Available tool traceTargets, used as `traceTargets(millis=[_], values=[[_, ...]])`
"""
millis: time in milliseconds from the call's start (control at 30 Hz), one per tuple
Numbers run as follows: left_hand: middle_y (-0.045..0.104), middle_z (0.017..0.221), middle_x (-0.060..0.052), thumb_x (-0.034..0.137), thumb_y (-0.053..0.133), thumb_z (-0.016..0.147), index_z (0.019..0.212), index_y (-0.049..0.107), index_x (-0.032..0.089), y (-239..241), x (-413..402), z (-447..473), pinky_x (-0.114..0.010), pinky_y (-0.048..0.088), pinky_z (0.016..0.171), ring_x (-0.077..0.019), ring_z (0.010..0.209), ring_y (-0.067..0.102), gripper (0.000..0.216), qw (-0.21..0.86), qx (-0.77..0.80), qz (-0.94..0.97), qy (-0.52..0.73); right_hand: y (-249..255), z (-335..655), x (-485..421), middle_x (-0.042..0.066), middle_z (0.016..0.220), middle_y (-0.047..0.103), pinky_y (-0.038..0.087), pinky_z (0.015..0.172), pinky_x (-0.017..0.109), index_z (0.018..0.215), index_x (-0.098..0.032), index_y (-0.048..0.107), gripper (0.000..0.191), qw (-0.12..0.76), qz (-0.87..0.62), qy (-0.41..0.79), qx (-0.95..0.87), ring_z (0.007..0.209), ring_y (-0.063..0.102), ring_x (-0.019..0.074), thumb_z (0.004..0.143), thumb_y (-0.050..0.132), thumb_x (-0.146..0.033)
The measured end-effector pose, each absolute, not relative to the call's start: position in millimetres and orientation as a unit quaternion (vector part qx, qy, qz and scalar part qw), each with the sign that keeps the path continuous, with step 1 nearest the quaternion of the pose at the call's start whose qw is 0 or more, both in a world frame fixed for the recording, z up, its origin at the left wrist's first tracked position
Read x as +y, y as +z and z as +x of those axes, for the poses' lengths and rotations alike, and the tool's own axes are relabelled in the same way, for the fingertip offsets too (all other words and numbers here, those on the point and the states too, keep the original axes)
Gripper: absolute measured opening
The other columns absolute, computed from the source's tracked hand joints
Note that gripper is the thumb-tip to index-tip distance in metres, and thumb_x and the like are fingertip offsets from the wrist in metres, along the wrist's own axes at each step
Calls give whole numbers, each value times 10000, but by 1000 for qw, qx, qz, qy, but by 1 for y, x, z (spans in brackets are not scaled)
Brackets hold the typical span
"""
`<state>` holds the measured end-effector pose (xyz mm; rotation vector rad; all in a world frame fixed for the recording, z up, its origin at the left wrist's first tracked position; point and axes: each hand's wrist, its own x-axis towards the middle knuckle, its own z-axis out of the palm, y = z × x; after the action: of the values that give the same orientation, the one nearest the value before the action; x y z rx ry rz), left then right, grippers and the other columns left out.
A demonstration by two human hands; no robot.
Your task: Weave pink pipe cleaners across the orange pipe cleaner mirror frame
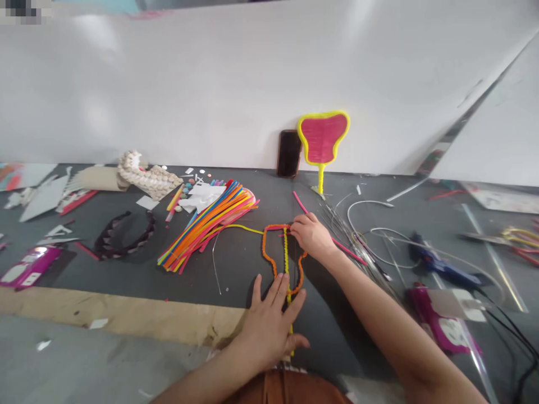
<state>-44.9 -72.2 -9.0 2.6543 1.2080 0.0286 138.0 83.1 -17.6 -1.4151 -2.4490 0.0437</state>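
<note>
A fan-shaped frame (264,247) of orange twisted cord lies on the dark table, with a yellow twisted stem (286,252) running down its middle. My left hand (273,314) rests flat across the frame's lower end and the stem, its fingers spread. At the top right corner of the frame, my right hand (312,237) has its fingertips pinched on a pink strip (275,227) that runs along the top edge. Another pink strip (351,255) passes diagonally beneath the right hand. My fingers hide part of the frame's right side.
Coloured strips (210,224) lie bundled to the left. A yellow-edged pink fan (324,137) stands against the wall beside a phone (288,154). Loose wires (366,247), a blue glue gun (448,266) and scissors (488,238) lie right. A dark headband (126,247) sits left.
</note>
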Motion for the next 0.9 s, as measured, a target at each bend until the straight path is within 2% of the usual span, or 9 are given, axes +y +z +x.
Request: traceTargets(millis=[167,267,367,433,500,600,700,800,900], values=[[251,1499,-236,701,313,811,1449,269,229,-13,-75,-44,-675,126,1040,-345,1399,202,795,110,412,905,15,-22,138,86,110,901,636,432,845,338,838,-157,649,186,136,-490,7,-861,867,524,235,900,474,-145],[320,1476,-218,669,338,832,1433,306,227,-6,-71,-44,-666,149,1043,-339,1375,268,746,121,407,905,36,-22,139,87,100,880,635,430,843,326,830,-163,633,190,139,-493,8,-859,852,538,224,909,461,-147],[413,1439,-156,526,384,901,1386,383,226,8,-52,-49,-611,185,1070,-297,1342,339,570,125,425,892,94,-20,141,87,88,869,640,433,836,310,844,-166,621,194,150,-498,10,-854,843,555,210,929,447,-177],[436,1418,-154,394,439,913,1347,432,206,17,-27,-55,-552,229,1082,-284,1333,353,473,106,479,855,166,-16,141,87,79,887,642,439,826,295,864,-170,611,187,165,-496,16,-852,838,568,196,938,440,-188],[420,1416,-176,344,489,888,1344,425,162,24,4,-62,-492,292,1076,-283,1337,346,494,119,528,804,244,-11,140,86,72,904,640,451,790,275,880,-176,600,171,198,-487,38,-850,826,579,181,940,441,-194],[466,1379,-166,358,556,841,1358,388,155,24,45,-69,-446,387,1030,-276,1274,440,580,245,545,743,302,-5,133,82,77,919,639,465,770,269,897,-179,592,150,251,-464,74,-846,842,590,178,934,446,-187],[644,1140,-130,345,603,799,1241,509,154,15,66,-67,-368,551,777,-234,916,667,490,422,556,643,316,-2,126,76,85,922,644,468,810,301,876,-186,589,150,260,-439,93,-855,881,591,192,923,448,-163],[695,831,-78,300,624,778,1032,615,119,7,69,-65,-273,552,579,-165,654,670,312,522,561,537,352,-2,127,72,83,949,646,472,833,326,889,-193,581,141,299,-435,154,-835,918,593,194,905,447,-151],[687,747,-54,285,683,733,960,634,113,5,66,-68,-246,551,590,-144,650,666,289,578,544,466,391,-2,137,72,75,972,648,509,753,314,1003,-193,551,166,399,-484,267,-731,877,624,177,914,412,-210]])
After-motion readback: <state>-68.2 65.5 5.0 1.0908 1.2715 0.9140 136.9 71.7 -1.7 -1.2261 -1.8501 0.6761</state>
